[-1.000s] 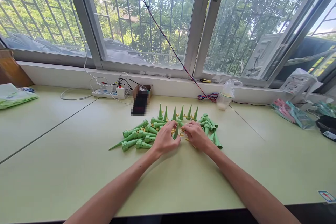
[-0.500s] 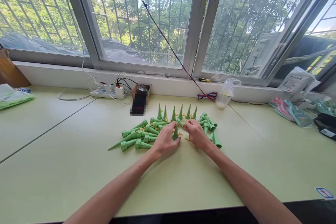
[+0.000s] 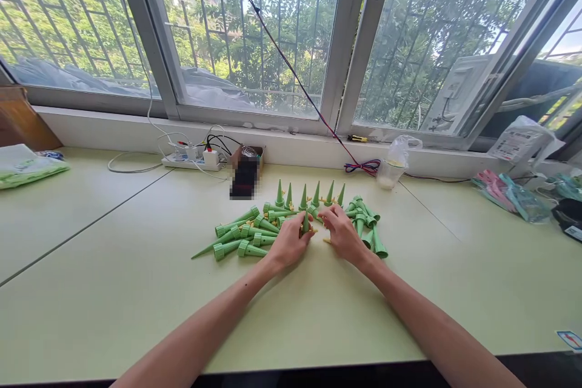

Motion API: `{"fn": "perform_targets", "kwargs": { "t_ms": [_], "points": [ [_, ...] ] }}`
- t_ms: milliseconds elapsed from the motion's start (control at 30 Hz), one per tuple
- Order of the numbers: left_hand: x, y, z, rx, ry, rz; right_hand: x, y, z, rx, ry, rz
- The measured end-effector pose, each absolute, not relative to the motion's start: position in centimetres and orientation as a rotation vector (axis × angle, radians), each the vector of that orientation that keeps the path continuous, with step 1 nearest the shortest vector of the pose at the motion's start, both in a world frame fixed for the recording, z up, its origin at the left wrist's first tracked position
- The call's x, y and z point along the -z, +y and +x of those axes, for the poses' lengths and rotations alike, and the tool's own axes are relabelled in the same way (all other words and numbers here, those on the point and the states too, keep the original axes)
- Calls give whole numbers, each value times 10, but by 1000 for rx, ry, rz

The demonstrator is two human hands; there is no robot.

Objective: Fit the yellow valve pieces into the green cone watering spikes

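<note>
My left hand (image 3: 291, 239) is closed around an upright green plastic plant-watering spike (image 3: 306, 222), its pointed end up. A small yellow piece (image 3: 313, 231) sticks out of the spike's side, toward the right. My right hand (image 3: 342, 231) hovers just to the right, fingers curled together; what they hold, if anything, is too small to make out. Below that hand shows another yellow piece (image 3: 327, 240), partly hidden. Behind both hands, several green spikes (image 3: 316, 194) stand upright in a row with yellow pieces at their sides. One more spike (image 3: 313, 212) lies between the hands.
Loose green spikes lie in a pile (image 3: 245, 233) on the left and a smaller pile (image 3: 366, 224) on the right. Toward the window stand a power strip (image 3: 182, 162), a small box (image 3: 260, 157) and a plastic cup (image 3: 388, 173). Bagged items (image 3: 511, 194) lie far right.
My right hand's fingers have shifted slightly near the held spike. My left hand still grips the spike. The whole view has moved a little.
</note>
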State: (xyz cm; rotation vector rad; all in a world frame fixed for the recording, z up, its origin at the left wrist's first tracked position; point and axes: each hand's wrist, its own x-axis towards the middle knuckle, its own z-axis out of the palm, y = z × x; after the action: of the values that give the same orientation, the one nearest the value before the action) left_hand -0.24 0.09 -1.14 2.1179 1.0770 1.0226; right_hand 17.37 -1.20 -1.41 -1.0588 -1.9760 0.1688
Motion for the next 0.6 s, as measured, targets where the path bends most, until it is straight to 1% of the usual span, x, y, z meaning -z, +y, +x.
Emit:
{"fn": "perform_targets", "kwargs": {
  "t_ms": [200, 600],
  "points": [
    [12, 7, -4, -1185, 1114, 1956, 12, -12, 173, -181, -1974, -982],
    [11, 4, -2, -1189, 1042, 1896, 16, -12, 173, -218, -1964, -973]
  ]
}}
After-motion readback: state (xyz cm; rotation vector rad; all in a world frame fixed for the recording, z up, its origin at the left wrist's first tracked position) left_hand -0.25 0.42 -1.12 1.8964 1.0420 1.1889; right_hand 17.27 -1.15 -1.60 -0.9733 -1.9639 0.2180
